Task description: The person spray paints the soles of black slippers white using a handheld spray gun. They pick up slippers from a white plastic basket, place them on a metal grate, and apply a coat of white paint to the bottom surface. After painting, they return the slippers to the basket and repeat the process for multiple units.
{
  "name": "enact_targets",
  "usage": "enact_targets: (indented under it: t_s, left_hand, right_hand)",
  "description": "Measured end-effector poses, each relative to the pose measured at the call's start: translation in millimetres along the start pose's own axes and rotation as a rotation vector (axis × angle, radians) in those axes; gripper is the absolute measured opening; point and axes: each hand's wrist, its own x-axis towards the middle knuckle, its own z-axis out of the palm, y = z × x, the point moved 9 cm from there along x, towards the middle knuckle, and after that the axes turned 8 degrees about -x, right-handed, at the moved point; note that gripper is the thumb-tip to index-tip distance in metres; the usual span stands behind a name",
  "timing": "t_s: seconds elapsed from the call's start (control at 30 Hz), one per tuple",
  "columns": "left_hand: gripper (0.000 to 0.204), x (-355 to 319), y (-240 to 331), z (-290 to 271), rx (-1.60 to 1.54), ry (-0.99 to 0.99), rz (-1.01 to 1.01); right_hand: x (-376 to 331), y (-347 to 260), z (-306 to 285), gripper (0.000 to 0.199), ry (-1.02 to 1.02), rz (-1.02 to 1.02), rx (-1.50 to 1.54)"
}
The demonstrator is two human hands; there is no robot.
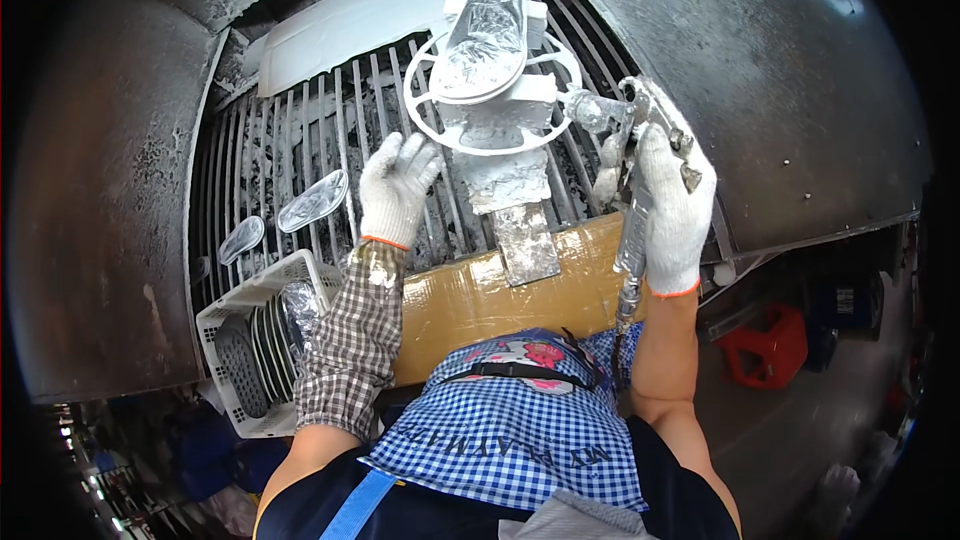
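My right hand point(672, 205), in a white knit glove with an orange cuff, is wrapped round a spray gun point(605, 115) crusted with paint. The gun's nozzle points left at a white wheel-shaped turntable point(475, 145). A shoe sole point(487, 45), covered in shiny clear or silvery film, lies on a block above the wheel. My left hand point(398, 190), gloved the same way, holds nothing. Its fingers are stretched out close to the wheel's near left rim; whether they touch it I cannot tell.
Slatted bars point(300, 125) form the booth floor between stained metal walls point(780, 90). Two film-covered soles point(313, 201) lie at left. A white plastic basket point(225, 380) of upright soles stands by my left forearm. Tape-covered cardboard point(450, 300) lines the front edge; a red container point(765, 348) sits lower right.
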Motion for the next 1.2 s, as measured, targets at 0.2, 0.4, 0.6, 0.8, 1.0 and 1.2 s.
enact_targets:
  t_s: [0.2,0.4,0.6,0.8,1.0,1.2]
  left_hand:
    - [0.034,-14,-31,-4,0.017,-0.039,-0.108]
    - [0.056,-24,-55,-11,0.029,-0.066,-0.190]
    - [0.055,-34,-70,6,-0.007,-0.114,-0.227]
    - [0.061,-39,-70,29,-0.040,-0.208,-0.215]
    - [0.060,-31,-60,26,-0.059,-0.160,-0.176]
    - [0.055,-32,-55,29,-0.073,-0.178,-0.182]
  right_hand:
    - [8,7,11,0.041,-0.025,0.003,0.041]
    - [11,4,12,0.044,0.007,-0.061,-0.024]
    - [7,-1,15,0.048,0.069,-0.109,-0.009]
    - [-2,-12,20,0.049,0.050,-0.147,-0.100]
    - [-13,-9,42,0.047,-0.003,-0.081,-0.067]
    - [-19,-11,37,0.053,-0.071,-0.153,-0.241]
